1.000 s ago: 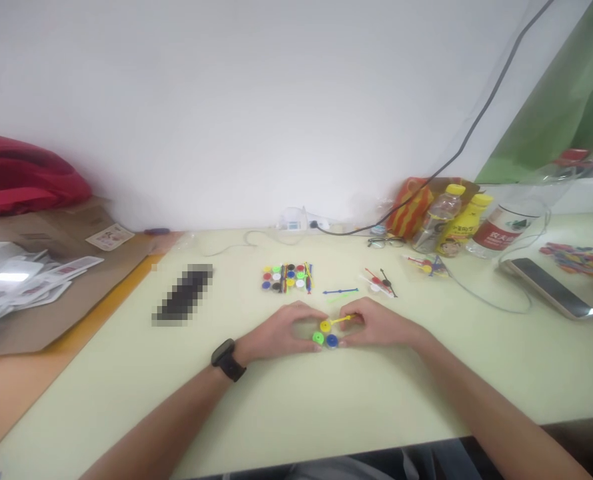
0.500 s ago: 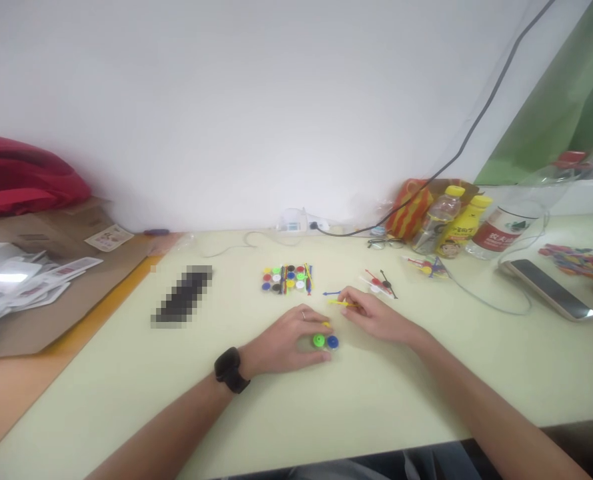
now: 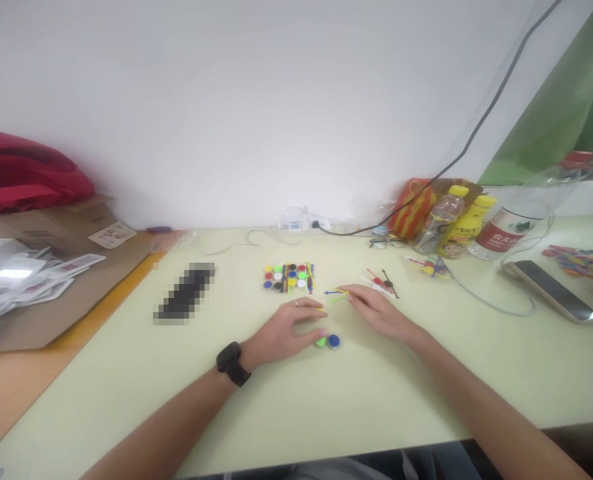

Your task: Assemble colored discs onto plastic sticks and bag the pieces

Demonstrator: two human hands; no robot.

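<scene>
My left hand [image 3: 290,327] rests on the pale table [image 3: 326,393], fingers curled over a small green disc [image 3: 320,342], with a blue disc [image 3: 333,341] just to its right. A black watch [image 3: 232,363] is on that wrist. My right hand [image 3: 376,311] lies farther back, its fingertips pinched on a thin yellow stick [image 3: 340,292] beside a blue stick [image 3: 330,292]. Behind them sits a neat cluster of coloured discs and sticks [image 3: 287,277].
Red, white and black sticks [image 3: 382,283] lie right of the cluster. Bottles [image 3: 456,227], a phone [image 3: 551,288], cables and glasses [image 3: 385,243] crowd the back right. A dark blurred object [image 3: 184,293] lies left; cardboard, papers [image 3: 21,280] and a red bag [image 3: 21,173] sit far left.
My right hand pulled away from the discs, carried the yellow stick back toward the blue stick. My left hand stayed over the green and blue discs.
</scene>
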